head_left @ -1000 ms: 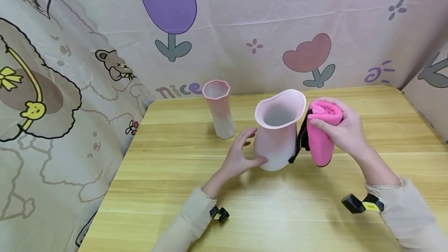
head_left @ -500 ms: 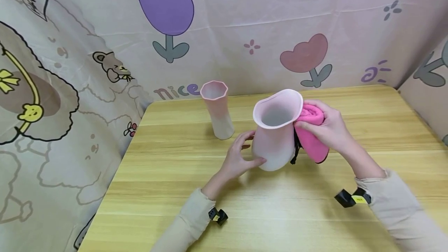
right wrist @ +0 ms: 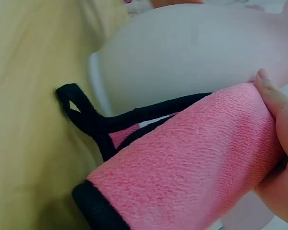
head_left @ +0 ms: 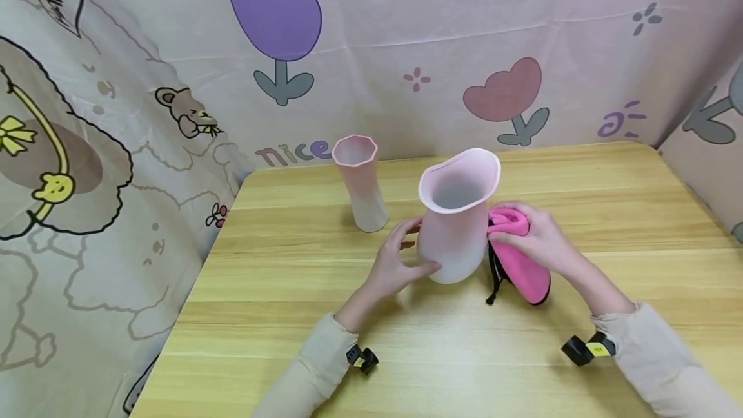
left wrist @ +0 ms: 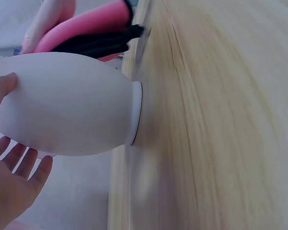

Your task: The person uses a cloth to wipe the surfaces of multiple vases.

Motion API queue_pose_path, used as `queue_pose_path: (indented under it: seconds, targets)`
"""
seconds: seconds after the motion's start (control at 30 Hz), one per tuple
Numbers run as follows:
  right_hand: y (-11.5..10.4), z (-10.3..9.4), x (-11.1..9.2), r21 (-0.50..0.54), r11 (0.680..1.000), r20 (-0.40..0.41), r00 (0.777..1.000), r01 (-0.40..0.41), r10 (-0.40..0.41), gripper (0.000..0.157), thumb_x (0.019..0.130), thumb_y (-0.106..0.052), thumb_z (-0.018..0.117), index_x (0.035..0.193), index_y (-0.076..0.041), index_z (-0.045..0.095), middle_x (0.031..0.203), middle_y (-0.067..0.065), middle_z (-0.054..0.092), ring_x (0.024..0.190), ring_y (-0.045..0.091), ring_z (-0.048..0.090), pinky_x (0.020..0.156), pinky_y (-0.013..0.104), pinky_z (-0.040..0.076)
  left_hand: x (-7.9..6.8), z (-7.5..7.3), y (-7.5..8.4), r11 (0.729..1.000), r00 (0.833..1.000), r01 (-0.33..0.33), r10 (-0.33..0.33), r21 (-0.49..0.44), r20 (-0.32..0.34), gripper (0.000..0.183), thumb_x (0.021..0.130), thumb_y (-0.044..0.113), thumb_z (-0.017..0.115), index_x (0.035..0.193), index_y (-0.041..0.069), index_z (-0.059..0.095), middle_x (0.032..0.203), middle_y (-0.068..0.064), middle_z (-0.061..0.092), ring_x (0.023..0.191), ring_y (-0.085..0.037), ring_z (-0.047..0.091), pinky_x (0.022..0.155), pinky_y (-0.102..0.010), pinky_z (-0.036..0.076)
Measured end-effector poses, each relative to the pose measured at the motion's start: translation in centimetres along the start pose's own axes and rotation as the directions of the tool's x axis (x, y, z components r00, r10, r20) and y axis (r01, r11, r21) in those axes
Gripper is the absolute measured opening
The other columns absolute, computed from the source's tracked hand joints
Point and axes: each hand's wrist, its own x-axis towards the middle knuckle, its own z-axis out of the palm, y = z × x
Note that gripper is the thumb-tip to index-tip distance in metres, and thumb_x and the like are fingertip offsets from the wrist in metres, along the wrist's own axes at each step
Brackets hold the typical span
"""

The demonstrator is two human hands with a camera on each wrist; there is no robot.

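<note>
Since a second ago the right hand, clamped on the rolled pink cloth, has dropped down the wide vase mid-table. Left hand steadies it, fingers spread. Wiping the belly, probably; next stroke needs firm contact.

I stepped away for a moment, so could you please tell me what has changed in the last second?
The right hand, gripping the rolled pink cloth, has moved left and down along the side of the wide vase, from rim height towards the table. The left hand still steadies the wide vase, which stays put, as does the slim vase.
</note>
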Motion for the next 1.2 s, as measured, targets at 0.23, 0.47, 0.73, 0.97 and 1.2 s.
queue_pose_path:
  seconds: [0.23,0.47,0.73,0.97,1.2]
  targets:
    - [2.2,1.3,-0.7,-0.034,0.998,0.125,0.991,-0.049,0.053,0.049,0.078,-0.030,0.071,0.115,-0.001,0.057,0.109,0.012,0.063,0.106,0.028,0.056,0.087,0.041,0.047,0.0,-0.1,0.0,1.000,1.000,0.013,-0.013,0.002,0.000,0.070,0.071,0.006,0.076,0.131,-0.001,0.040,0.131,-0.017,0.044,0.119,-0.030,0.043,0.091,-0.048,0.045]
    - [3.5,2.7,-1.1,-0.140,0.990,0.212,0.977,0.022,0.008,0.046,0.076,-0.037,0.071,0.108,-0.006,0.061,0.097,0.003,0.065,0.089,0.019,0.058,0.074,0.036,0.048,0.0,-0.1,-0.1,1.000,1.000,0.017,-0.017,0.003,0.007,0.070,0.071,0.006,0.076,0.131,0.000,0.040,0.131,-0.016,0.044,0.119,-0.029,0.043,0.091,-0.047,0.044]
    - [3.4,3.2,-1.0,-0.141,0.990,0.274,0.962,0.024,0.016,0.037,0.075,-0.036,0.072,0.099,-0.010,0.063,0.074,-0.005,0.056,0.065,0.011,0.045,0.054,0.023,0.037,-0.1,-0.1,-0.1,1.000,1.000,0.014,-0.014,-0.008,0.007,0.070,0.071,0.006,0.076,0.131,0.000,0.040,0.131,-0.016,0.044,0.119,-0.029,0.043,0.091,-0.048,0.044]
    - [3.3,2.6,-1.3,-0.107,0.994,0.221,0.975,-0.006,0.030,0.044,0.076,-0.036,0.072,0.109,-0.007,0.062,0.100,0.003,0.065,0.092,0.018,0.059,0.076,0.035,0.050,-0.1,-0.1,-0.1,1.000,1.000,0.014,-0.014,-0.023,0.011,0.070,0.071,0.005,0.076,0.130,0.000,0.041,0.131,-0.016,0.044,0.119,-0.030,0.042,0.092,-0.049,0.043]
    - [2.0,1.1,-1.0,-0.052,0.995,0.165,0.982,-0.083,0.090,0.047,0.079,-0.035,0.069,0.114,-0.006,0.059,0.109,0.009,0.064,0.106,0.027,0.056,0.086,0.038,0.047,0.1,-0.1,-0.2,1.000,1.000,0.008,-0.007,-0.027,0.009,0.070,0.070,0.004,0.076,0.130,-0.001,0.040,0.130,-0.016,0.044,0.119,-0.030,0.042,0.091,-0.048,0.044]
